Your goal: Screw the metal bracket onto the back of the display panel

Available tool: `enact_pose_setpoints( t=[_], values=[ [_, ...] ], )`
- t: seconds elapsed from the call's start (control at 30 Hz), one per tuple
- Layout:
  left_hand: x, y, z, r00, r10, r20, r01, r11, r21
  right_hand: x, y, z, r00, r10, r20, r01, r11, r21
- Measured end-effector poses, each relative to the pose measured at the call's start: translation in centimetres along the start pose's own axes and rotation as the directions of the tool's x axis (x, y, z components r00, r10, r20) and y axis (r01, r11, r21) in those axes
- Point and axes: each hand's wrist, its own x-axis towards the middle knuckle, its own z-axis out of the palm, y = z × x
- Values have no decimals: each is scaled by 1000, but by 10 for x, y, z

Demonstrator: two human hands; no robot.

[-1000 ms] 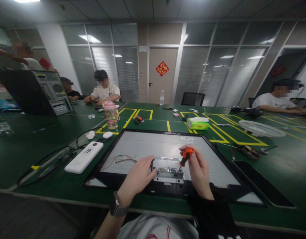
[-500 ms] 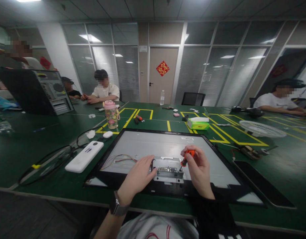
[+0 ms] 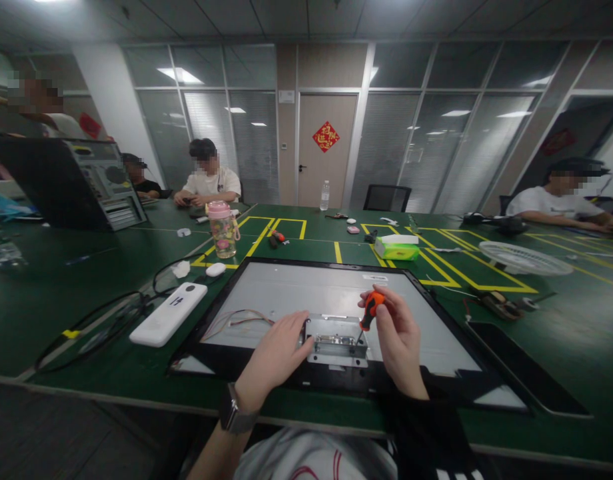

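Note:
A flat display panel (image 3: 306, 283) with a black frame lies on the table in front of me. On its near part sits a metal bracket (image 3: 336, 360) with a row of ports. My left hand (image 3: 281, 347) grips the bracket's left end, thumb at the front and fingers over the back. In my right hand (image 3: 397, 330) is a small orange and black screwdriver (image 3: 371, 309), held by its handle in the fingertips. Its shaft slants down to the right end of the bracket; the exact tip contact is too small to make out. Thin wires (image 3: 241, 315) run left from the bracket.
Left of the panel lie a white power bank (image 3: 169, 315), black cables (image 3: 96, 333) and a pink-lidded bottle (image 3: 221, 230). A dark phone-like slab (image 3: 529, 370) lies to the right. Behind are a green tissue pack (image 3: 396, 248) and a white fan grille (image 3: 525, 259). Several people sit around.
The screwdriver handle has turned slightly and stands more exposed, as my right fingers have opened and shifted around it. My left hand stays in place on the bracket.

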Motion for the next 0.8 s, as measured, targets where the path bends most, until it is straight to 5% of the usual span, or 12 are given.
enact_pose_setpoints(
  t=[0.8],
  values=[
    [-2, 0, 1, 1000, 7, -23, -8, 1000, -5, 2, 0, 0, 1000, -15, -24, 16, 998, 64]
  ],
)
